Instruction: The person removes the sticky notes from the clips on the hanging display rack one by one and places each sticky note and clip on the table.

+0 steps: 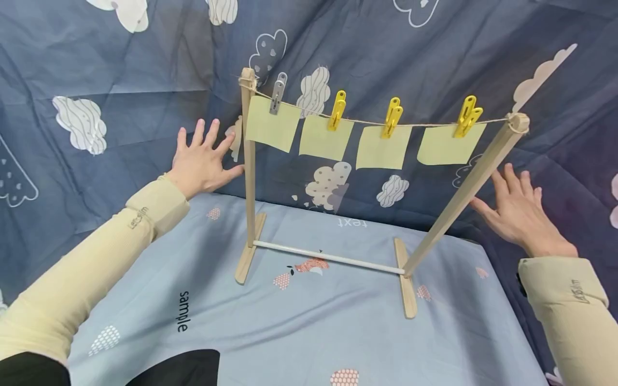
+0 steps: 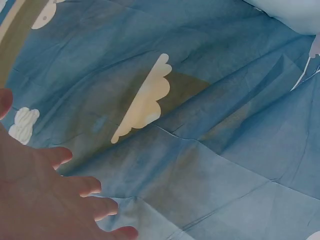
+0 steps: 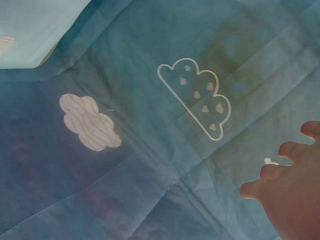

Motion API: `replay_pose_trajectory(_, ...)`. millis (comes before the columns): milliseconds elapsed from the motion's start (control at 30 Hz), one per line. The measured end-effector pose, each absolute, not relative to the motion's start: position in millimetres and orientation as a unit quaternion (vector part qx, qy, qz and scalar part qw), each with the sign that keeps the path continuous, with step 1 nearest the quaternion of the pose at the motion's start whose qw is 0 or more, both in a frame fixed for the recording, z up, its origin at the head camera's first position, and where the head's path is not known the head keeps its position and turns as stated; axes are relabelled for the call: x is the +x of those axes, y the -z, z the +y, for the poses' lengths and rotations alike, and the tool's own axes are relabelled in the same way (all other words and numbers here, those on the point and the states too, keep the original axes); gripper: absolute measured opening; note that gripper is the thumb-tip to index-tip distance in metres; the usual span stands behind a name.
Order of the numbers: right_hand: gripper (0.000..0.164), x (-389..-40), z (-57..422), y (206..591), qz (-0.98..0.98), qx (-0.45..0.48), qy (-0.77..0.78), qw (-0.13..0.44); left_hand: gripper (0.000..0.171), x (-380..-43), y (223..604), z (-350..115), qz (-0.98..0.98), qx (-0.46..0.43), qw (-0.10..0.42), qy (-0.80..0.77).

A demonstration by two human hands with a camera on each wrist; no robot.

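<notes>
A small wooden drying rack stands upright, with twine [image 1: 309, 112] strung between its left post [image 1: 249, 177] and right post [image 1: 463, 195]. Several pale yellow paper squares [image 1: 326, 138] hang from the twine, held by a grey clothespin [image 1: 278, 94] at the left and three yellow clothespins [image 1: 392, 118]. My left hand [image 1: 201, 163], fingers spread, is beside the left post; its thumb tip is close to the wood, and contact is unclear. Outside the right post my right hand [image 1: 523, 214] is likewise spread, its thumb near the post. Both hands hold nothing.
Wooden feet [image 1: 405, 284] support the rack, joined by a white rod [image 1: 328, 257] low down. Beneath is a table covered in light blue printed cloth [image 1: 270, 332]. A dark blue cloud-patterned cloth [image 1: 159, 64] hangs behind and around the sides.
</notes>
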State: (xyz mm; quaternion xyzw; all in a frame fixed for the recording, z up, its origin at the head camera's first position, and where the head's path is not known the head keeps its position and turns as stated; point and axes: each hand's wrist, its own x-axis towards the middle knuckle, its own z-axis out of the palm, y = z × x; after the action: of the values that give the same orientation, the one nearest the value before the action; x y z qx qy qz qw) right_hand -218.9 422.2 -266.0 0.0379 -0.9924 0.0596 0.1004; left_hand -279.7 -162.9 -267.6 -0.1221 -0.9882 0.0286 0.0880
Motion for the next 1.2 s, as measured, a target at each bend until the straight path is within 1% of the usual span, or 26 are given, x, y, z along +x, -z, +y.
replay_pose_trajectory(100,0.077,-212.6,424.4,261.0,-0.99,0.05,-0.058,0.117,0.084,-272.9,267.3,-163.5,-0.987,-0.131,0.092,-0.027)
replay_pose_trajectory(200,0.072,-205.5,425.1,252.4,-0.984,0.062,-0.059,0.155,0.078,-265.2,264.6,-165.1,-0.98,-0.146,0.13,-0.013)
replay_pose_trajectory(267,0.066,-200.2,424.2,245.1,-0.975,0.073,-0.068,0.2,0.071,-260.4,262.3,-166.7,-0.97,-0.16,0.181,0.017)
replay_pose_trajectory(400,0.059,-189.6,416.1,227.0,-0.942,0.084,-0.09,0.313,0.05,-251.6,258.2,-170.2,-0.926,-0.189,0.309,0.104)
replay_pose_trajectory(467,0.055,-185.1,410.2,218.0,-0.919,0.09,-0.106,0.369,0.041,-246.5,255.8,-171.7,-0.899,-0.199,0.361,0.149)
replay_pose_trajectory(533,0.05,-181.1,402.3,209.1,-0.897,0.093,-0.129,0.413,0.033,-241.2,252.4,-172.5,-0.871,-0.208,0.4,0.196)
replay_pose_trajectory(633,0.044,-175.7,387.1,196.9,-0.866,0.084,-0.182,0.457,0.025,-233.7,245.2,-172.5,-0.831,-0.21,0.43,0.282)
replay_pose_trajectory(700,0.043,-171.4,375.0,188.7,-0.852,0.067,-0.211,0.475,0.021,-228.9,239.9,-171.7,-0.81,-0.196,0.431,0.346)
replay_pose_trajectory(833,0.036,-161.6,344.7,172.8,-0.83,0.028,-0.241,0.503,0.018,-220.1,231.0,-167.3,-0.746,-0.152,0.379,0.527)
replay_pose_trajectory(900,0.033,-156.2,326.7,166.7,-0.814,0.034,-0.272,0.513,0.02,-216.4,228.4,-164.0,-0.679,-0.14,0.355,0.627)
replay_pose_trajectory(967,0.029,-154.3,307.6,161.6,-0.78,0.075,-0.334,0.523,0.023,-213.2,227.3,-159.7,-0.604,-0.135,0.341,0.708)
replay_pose_trajectory(1067,0.023,-155.9,280.0,156.9,-0.711,0.164,-0.423,0.538,0.025,-208.8,229.0,-152.1,-0.514,-0.125,0.315,0.788)
replay_pose_trajectory(1133,0.018,-160.1,261.0,153.3,-0.655,0.214,-0.473,0.55,0.025,-206.9,232.5,-147.2,-0.483,-0.11,0.283,0.821)
replay_pose_trajectory(1200,0.014,-163.4,241.1,150.7,-0.609,0.242,-0.503,0.564,0.023,-205.9,236.8,-142.9,-0.464,-0.093,0.236,0.849)
